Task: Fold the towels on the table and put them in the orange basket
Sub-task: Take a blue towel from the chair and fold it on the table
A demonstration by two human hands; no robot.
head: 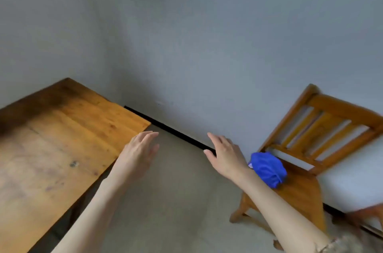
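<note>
Your left hand (139,152) is in the middle of the frame, with its fingers straight and spread a little, and it holds nothing. Your right hand (224,154) is just right of the middle, also flat with loose fingers, and it holds nothing too. Both hands hang in the air over the floor (176,190), so I think you are reaching out and getting ready to grab something. A bunched-up blue cloth (267,168) sits on the seat of the wooden chair (323,128) at the right of the frame, just past your right wrist. It may be one of the towels, but I cannot tell for sure. The wooden table (56,149) fills the lower left of the frame, and the part you can see has no towel on it. The orange basket is not in view. Nothing stands between your right hand and the blue cloth. A grey wall (186,35) fills the top of the frame.
</note>
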